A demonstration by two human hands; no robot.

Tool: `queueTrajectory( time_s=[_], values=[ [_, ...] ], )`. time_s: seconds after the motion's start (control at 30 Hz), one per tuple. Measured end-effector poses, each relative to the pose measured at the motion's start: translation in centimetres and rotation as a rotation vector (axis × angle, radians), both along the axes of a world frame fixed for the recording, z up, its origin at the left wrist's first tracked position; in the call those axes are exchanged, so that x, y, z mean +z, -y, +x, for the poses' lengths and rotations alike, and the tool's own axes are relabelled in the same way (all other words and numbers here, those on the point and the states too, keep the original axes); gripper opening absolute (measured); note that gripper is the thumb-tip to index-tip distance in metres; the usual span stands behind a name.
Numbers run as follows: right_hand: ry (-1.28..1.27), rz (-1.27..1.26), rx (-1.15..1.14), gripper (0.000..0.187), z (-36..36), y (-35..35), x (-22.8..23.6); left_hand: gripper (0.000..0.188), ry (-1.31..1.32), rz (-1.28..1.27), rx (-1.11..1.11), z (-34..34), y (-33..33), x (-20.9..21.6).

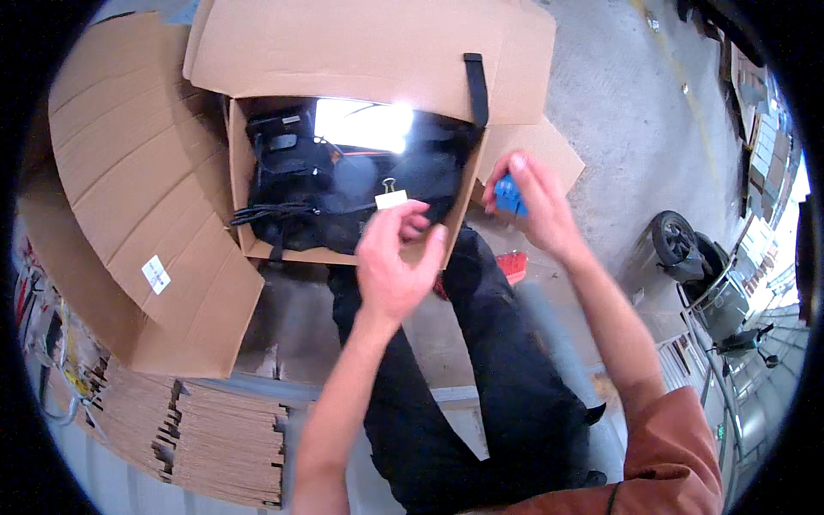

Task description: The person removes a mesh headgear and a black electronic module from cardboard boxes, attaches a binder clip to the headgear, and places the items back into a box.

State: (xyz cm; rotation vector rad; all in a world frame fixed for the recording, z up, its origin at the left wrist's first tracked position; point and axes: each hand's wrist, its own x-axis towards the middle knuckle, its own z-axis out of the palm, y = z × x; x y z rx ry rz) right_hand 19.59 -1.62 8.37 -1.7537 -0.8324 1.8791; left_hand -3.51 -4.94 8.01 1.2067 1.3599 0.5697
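My left hand [395,262] is over the near side of an open cardboard box [360,256], fingers curled and thumb held apart. At its fingertips is a pale yellow binder clip [390,200] with one wire loop pointing away; the fingers seem to grip its near end. My right hand [541,206] is raised beside the box's right wall, fingers wrapped round a small blue ridged object [509,196] whose kind I cannot make out. Inside the box lie black equipment [287,159], a coiled black cable [273,211] and a brightly glaring white panel [364,125].
Large cardboard flaps [146,197] spread left and behind the box. A black strap [476,90] hangs over the far flap. Flattened cardboard [219,446] is stacked at lower left. A red object [512,266] lies by my leg. A wheel [674,238] stands at right.
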Motion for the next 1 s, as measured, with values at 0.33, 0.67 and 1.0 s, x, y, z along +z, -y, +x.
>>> queueTrajectory(
  time_s=[0.33,0.67,1.0],
  values=[
    [-0.093,0.054,-0.175,0.041,-4.4,5.2,0.4,0.038,0.495,-0.714,0.445,6.1,6.4,1.1],
    [-0.221,-0.064,-0.08,0.038,-0.6,3.9,0.9,0.039,0.356,-0.69,0.356,4.3,3.5,2.5],
    [-0.1,-0.038,-0.14,0.032,-1.2,3.2,2.3,0.037,0.218,-0.628,0.233,1.9,2.8,3.8]
  ],
)
